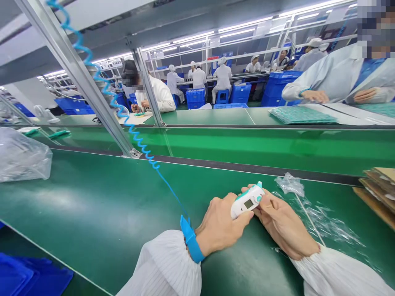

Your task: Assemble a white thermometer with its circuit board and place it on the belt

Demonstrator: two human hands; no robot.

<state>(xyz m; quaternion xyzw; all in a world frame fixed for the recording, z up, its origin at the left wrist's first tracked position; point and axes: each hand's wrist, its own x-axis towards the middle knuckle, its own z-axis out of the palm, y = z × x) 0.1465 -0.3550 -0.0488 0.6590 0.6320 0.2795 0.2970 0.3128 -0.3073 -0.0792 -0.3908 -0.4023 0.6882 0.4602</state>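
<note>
A white and teal ear thermometer point(247, 201) with a small grey display is held above the green bench point(132, 205). My left hand point(220, 222) is closed round its lower body, with the thumb along the near side. The fingers of my right hand point(282, 220) grip its upper end near the teal tip. A blue wrist strap point(193, 240) circles my left wrist, and its coiled blue cord point(143, 146) runs up to the upper left. Crumpled clear plastic point(328, 224) lies right of my right hand.
Stacked cardboard pieces point(378, 197) sit at the right edge, and a clear plastic bag point(23, 154) at the far left. A metal post point(83, 82) meets the bench's back edge. Across the green conveyor belt point(247, 146), people work at another bench. Blue bins point(33, 273) are at the lower left.
</note>
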